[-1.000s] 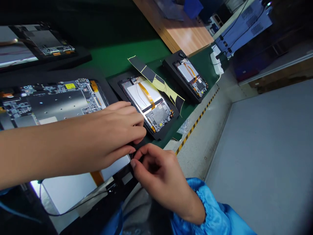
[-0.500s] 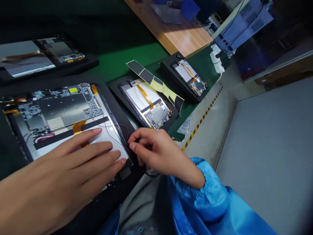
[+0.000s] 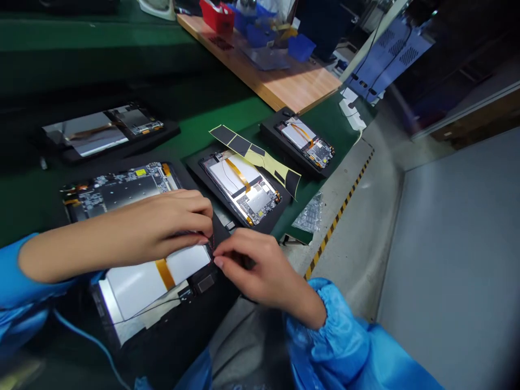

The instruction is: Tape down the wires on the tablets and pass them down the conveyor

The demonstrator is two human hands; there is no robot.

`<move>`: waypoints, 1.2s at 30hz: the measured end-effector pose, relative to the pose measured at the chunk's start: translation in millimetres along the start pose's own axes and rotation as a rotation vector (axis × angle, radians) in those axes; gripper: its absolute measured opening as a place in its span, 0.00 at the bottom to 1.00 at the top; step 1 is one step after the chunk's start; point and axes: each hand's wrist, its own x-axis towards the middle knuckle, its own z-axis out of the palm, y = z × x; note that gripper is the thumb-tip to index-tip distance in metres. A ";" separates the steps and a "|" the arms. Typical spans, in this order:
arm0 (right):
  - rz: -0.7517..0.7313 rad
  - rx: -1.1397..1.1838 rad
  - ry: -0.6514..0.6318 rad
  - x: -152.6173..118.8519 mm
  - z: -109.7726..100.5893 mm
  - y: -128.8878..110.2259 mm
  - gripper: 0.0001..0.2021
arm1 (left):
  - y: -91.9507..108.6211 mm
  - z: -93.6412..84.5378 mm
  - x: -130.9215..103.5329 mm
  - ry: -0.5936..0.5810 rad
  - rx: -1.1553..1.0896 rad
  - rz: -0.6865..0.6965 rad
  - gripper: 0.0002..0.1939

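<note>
An opened tablet (image 3: 130, 189) lies in front of me, its circuit board and white battery pack (image 3: 138, 287) exposed. Over its middle reaches my left hand (image 3: 182, 219), fingers bent and drawn together at the right edge; its thumb is hidden, and I cannot make out what it grips. My right hand (image 3: 255, 265) is just beside that edge, thumb and forefinger pinched on a thin red-and-black wire (image 3: 213, 241). An orange flat cable (image 3: 164, 274) crosses the battery pack below my left hand.
More opened tablets lie on dark pads: one (image 3: 244, 184) beside mine, one (image 3: 306, 143) farther right, one (image 3: 105, 130) at the left. A yellow-and-black adhesive sheet (image 3: 260, 157) overlaps the nearest. A wooden board (image 3: 304, 86) carries blue bins and a red bin (image 3: 218, 17).
My left hand has gone from lying spread on the battery pack to drawn-together fingers at the tablet's edge. My right hand keeps its pinch. The view has shifted, showing more of the bench.
</note>
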 end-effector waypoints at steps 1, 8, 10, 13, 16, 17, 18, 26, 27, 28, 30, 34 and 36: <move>-0.077 -0.042 0.017 -6.4 2.0 3.2 0.06 | -0.3 -1.5 4.3 -0.013 -0.036 0.010 0.13; -0.562 -0.642 -0.189 -29.1 -3.1 13.5 0.15 | 5.1 -8.9 20.7 -0.130 -0.106 -0.105 0.10; -0.657 -0.775 -0.298 -24.2 -9.4 6.0 0.12 | 6.9 -8.4 20.6 -0.106 -0.111 -0.122 0.10; -0.766 -0.841 -0.470 -6.2 -21.7 -5.5 0.12 | 11.8 -6.1 19.0 -0.083 -0.077 -0.112 0.09; -0.810 -0.765 -0.543 14.9 -33.7 -3.3 0.14 | 18.5 -2.7 17.1 -0.080 0.004 -0.126 0.09; -0.807 -0.715 -0.528 20.2 -36.5 1.1 0.14 | 20.4 -1.2 16.3 -0.074 0.018 -0.133 0.10; -0.805 -0.662 -0.508 24.0 -38.3 6.6 0.16 | 21.9 0.5 15.4 -0.061 0.023 -0.140 0.10; -0.876 -0.594 -0.555 26.5 -36.4 42.0 0.24 | 25.2 8.8 12.4 -0.006 -0.039 -0.208 0.10; -0.898 -0.595 -0.580 29.4 -37.5 43.2 0.26 | 25.9 8.5 12.8 -0.007 -0.042 -0.220 0.11; -0.918 -0.591 -0.603 33.6 -39.1 44.1 0.26 | 26.9 8.1 13.1 -0.005 -0.044 -0.231 0.11; -0.933 -0.551 -0.653 44.5 -43.0 45.1 0.26 | 29.4 7.2 13.5 -0.003 -0.048 -0.252 0.12; -0.871 -0.355 -0.715 63.8 -46.9 46.8 0.25 | 35.5 7.1 13.2 0.006 -0.058 -0.302 0.13; -0.893 -0.337 -0.706 67.9 -45.3 47.7 0.25 | 38.2 7.3 13.0 0.016 -0.055 -0.335 0.13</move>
